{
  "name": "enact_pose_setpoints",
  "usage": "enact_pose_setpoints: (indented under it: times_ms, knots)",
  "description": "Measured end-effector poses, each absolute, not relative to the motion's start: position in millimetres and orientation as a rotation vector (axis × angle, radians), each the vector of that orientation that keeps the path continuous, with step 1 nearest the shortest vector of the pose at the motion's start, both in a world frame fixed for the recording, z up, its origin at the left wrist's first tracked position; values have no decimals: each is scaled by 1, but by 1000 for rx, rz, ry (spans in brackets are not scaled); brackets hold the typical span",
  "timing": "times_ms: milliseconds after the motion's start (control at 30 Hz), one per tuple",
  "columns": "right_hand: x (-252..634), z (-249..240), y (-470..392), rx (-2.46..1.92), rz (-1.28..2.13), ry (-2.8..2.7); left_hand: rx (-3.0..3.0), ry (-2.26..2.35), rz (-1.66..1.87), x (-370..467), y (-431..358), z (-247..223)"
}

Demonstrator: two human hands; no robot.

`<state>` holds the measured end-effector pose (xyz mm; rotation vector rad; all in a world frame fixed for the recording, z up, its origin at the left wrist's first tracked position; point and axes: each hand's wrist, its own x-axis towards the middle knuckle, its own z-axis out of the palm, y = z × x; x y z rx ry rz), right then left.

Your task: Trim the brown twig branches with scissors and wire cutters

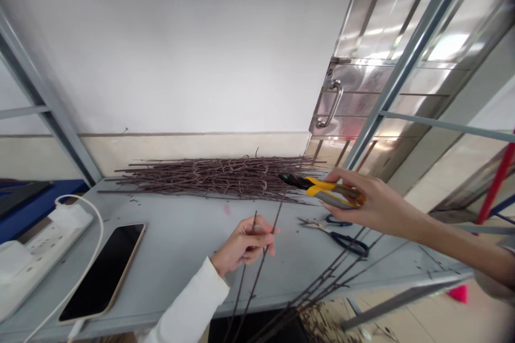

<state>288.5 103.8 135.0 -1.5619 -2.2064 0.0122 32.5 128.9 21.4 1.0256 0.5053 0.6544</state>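
My left hand (247,244) is closed on two thin brown twigs (258,274), which slant up from below the table edge. In my right hand (372,198) is a pair of pliers (322,187) with yellow and grey handles and dark jaws. The jaws lie close to the top of the longer twig; whether they touch it I cannot tell. Below the pliers, scissors (350,244) with dark handles rest on the table. Several more long twigs (325,278) lean across the front edge under my right forearm.
A large bundle of twigs (209,176) lies along the back of the grey table (177,246). On the left are a phone (105,268), a white power strip (40,252) and a charging cable (98,225). Metal posts (402,72) rise at both sides. Twig scraps (325,321) litter the floor.
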Motion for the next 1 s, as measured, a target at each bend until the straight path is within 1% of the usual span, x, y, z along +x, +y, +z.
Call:
enact_pose_setpoints:
  times_ms: [100, 200, 300, 333, 400, 500, 600, 733, 800, 900, 1000]
  knots:
    - [294, 121, 108, -1270, -782, -2207, 1013, 511, 662, 32, 128, 23]
    - [297, 113, 111, -1040, -1361, -2144, 1008, 519, 669, 32, 127, 25]
    - [298, 111, 113, -987, -1676, -2150, 1016, 527, 666, 33, 126, 27]
    - [298, 111, 114, -984, -1719, -2149, 1019, 527, 666, 33, 126, 27]
    - [296, 109, 115, -991, -1691, -2141, 1026, 527, 665, 33, 127, 27]
    - [294, 103, 116, -1045, -1427, -2102, 1035, 530, 675, 33, 127, 25]
    - [289, 98, 113, -1200, -983, -2101, 1055, 536, 707, 33, 127, 23]
    - [280, 101, 104, -1458, -166, -2067, 1081, 563, 734, 33, 128, 22]
    - [276, 106, 98, -1505, 246, -1976, 1094, 571, 751, 34, 128, 22]
    - [271, 112, 89, -1466, 927, -1783, 1116, 591, 757, 36, 130, 21]
    - [268, 113, 82, -1294, 1593, -1512, 1145, 589, 747, 36, 130, 22]
